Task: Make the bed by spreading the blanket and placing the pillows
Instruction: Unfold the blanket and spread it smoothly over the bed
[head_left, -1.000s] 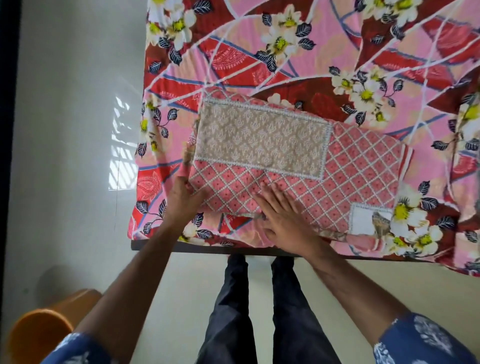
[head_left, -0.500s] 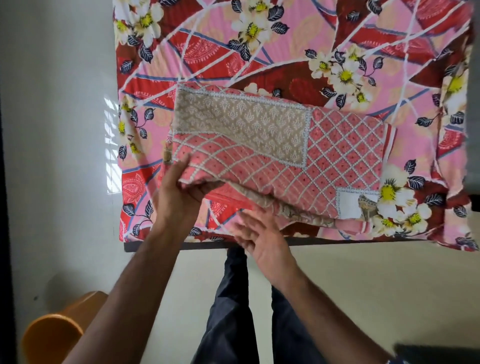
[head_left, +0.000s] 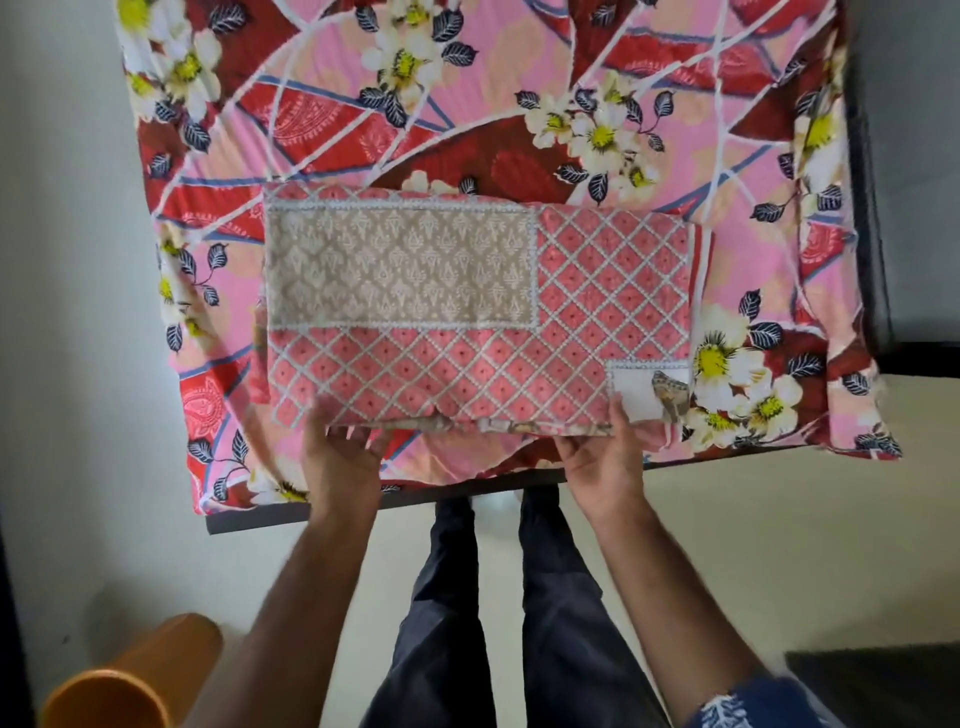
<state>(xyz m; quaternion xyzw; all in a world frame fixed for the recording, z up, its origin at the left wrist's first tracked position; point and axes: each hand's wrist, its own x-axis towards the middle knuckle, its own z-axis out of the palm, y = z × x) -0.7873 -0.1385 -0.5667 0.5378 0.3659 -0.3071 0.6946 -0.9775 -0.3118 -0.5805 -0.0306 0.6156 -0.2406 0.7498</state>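
A folded blanket (head_left: 467, 364), pink with a white diamond grid and a beige patterned panel, lies near the bed's foot on a floral pink and red bedsheet (head_left: 467, 119). My left hand (head_left: 340, 457) grips its near edge at the left, fingers tucked under the fold. My right hand (head_left: 605, 449) grips the same edge further right, thumb on top by a white patch. The near edge is lifted a little off the sheet. No pillows are in view.
The dark bed frame edge (head_left: 291, 519) runs just in front of my legs. An orange cylinder (head_left: 130, 675) lies on the pale floor at the lower left. A dark mat corner (head_left: 878, 680) shows at the lower right.
Both hands went from pressing on top of the blanket to gripping its near edge. My right hand moved to the right. The view shifted, bringing the blanket square-on.
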